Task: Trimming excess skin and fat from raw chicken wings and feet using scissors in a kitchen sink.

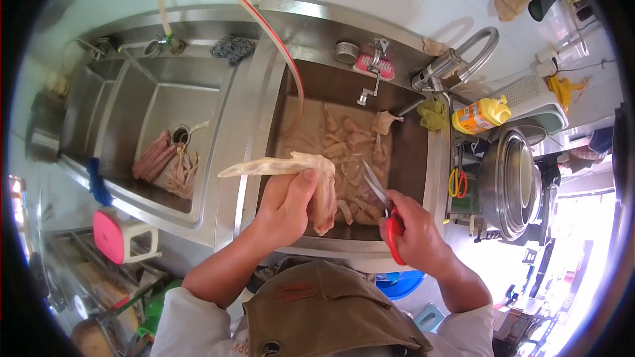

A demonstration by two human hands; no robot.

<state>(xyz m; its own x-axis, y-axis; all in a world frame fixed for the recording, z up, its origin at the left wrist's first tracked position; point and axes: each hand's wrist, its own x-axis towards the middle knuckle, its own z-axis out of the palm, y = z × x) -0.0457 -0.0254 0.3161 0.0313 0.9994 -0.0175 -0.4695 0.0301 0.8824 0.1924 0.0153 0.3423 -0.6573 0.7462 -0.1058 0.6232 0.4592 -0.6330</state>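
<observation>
My left hand (285,206) grips a raw poultry wing (325,183) above the right basin; its pale tip points left and its thick end hangs down. In my right hand (414,228) is a pair of scissors with red handles (395,238). Their blades (375,183) point up and left, apart from the wing; how far they are spread is hard to tell. Below both hands, cloudy water in the steel sink basin (409,168) holds several raw poultry pieces (354,131).
The left basin (183,104) holds reddish poultry pieces (156,156) and paler ones (183,176) by its drain. A hose (278,39) arches into the right basin. Around the rim are a faucet (441,69), a pink brush (374,67) and a yellow bottle (481,115). Stacked metal bowls (511,183) stand right.
</observation>
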